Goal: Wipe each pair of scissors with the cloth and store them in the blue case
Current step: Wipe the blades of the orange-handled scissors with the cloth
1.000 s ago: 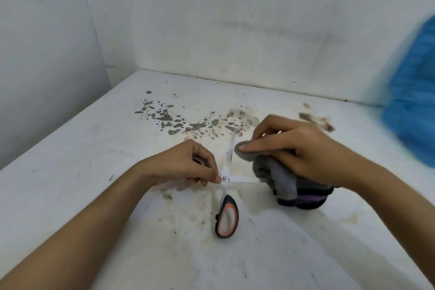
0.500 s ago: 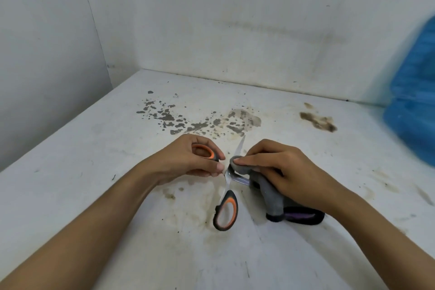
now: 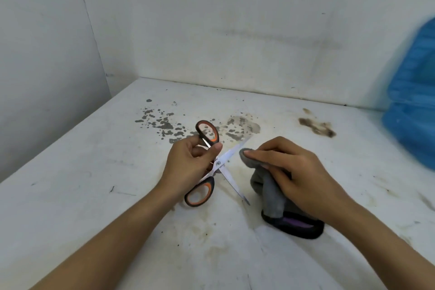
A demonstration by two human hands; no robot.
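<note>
Scissors (image 3: pixel 220 162) sit spread wide open in the left hand (image 3: pixel 188 167), fingers curled round the upper handle shank beside the pivot. Right hand (image 3: pixel 299 176) grips the cloth (image 3: pixel 266 186), fingertips pressing its fold just beside the upper blade. Wiping appears under way on 1 pair. Storage remains: the blue case (image 3: pixel 414 106) stands well apart, beyond the right fingers, on the bench (image 3: pixel 94 172).

Both bare forearms reach in from the lower corners toward the middle. The left hand (image 3: pixel 188 167) is turned thumb up, its fingers (image 3: pixel 200 151) curled round the scissors (image 3: pixel 221 162) and its thumb laid near their pivot. The right hand (image 3: pixel 294 176) lies palm down, its fingers stretched leftward, pinching the cloth (image 3: pixel 266 186).
</note>
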